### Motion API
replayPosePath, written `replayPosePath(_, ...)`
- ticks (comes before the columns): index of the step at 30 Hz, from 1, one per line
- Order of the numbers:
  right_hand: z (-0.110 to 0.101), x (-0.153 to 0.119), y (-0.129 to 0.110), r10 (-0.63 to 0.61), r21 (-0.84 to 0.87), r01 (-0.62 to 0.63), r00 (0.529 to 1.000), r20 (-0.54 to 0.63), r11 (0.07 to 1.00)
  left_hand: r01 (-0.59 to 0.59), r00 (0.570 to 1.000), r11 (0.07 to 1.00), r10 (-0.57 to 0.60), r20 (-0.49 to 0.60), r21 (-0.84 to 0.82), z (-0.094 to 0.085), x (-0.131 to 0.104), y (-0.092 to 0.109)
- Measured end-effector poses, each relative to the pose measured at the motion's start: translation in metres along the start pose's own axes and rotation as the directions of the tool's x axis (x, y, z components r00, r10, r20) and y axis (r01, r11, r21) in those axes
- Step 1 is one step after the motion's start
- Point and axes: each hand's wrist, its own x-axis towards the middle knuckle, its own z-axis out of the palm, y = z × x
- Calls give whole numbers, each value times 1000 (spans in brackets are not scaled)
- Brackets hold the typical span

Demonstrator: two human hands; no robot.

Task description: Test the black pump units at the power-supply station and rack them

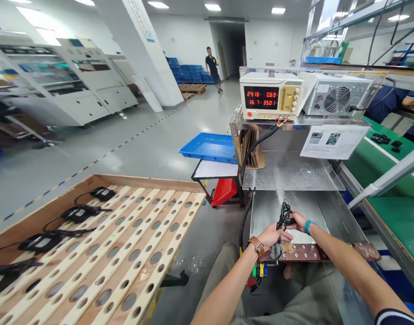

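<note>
A wooden tray (152, 183) with holed slats lies at left, bearing black adapters (78, 213). A metal bin (338, 216) stands ahead, below a lit power supply (271, 97); a brown bolted strip (301, 253) crosses its near edge. Left hand (271, 235) and right hand (299, 222) both pinch a coiled black cable (284, 215), raised above the bin. Step in hand, as judged: handling the coil. The next move calls for keeping its loops together, clear of the strip's bolts.

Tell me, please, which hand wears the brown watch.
The left hand, with the brown watch at its wrist; the right hand has a teal wristband.
</note>
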Motion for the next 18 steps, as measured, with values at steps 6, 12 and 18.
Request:
replayPosePath(6, 1, -1, -4, -21, 4, 21, 1000, 1, 1000, -18, 1000, 999, 18, -13, -26, 1, 2, 0)
replayPosePath(12, -7, 8, -5, -63, -4, 63, 998, -16, 998, -32, 999, 999, 31, -12, -25, 0, 5, -3)
replayPosePath(18, -14, 14, 1, -46, 29, 46, 999, -16, 999, -44, 999, 999, 44, -26, 2, 0, 6, -3)
